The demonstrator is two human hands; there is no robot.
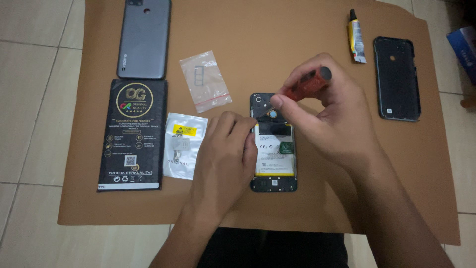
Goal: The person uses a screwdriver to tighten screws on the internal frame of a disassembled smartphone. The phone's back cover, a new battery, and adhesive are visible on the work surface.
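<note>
Left hand (pixel 223 154) resting on the opened phone's (pixel 273 159) left edge, fingers loosely curled against it, right hand (pixel 327 116) above the phone's top, fingers pinched closed around a red screwdriver (pixel 305 85), tip toward the phone's camera end, glue tube (pixel 355 37) well right of the phone

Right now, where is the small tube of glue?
In the head view, the glue tube lies at the far right of the brown cardboard sheet, just left of the black phone frame, beyond the right hand.
</note>
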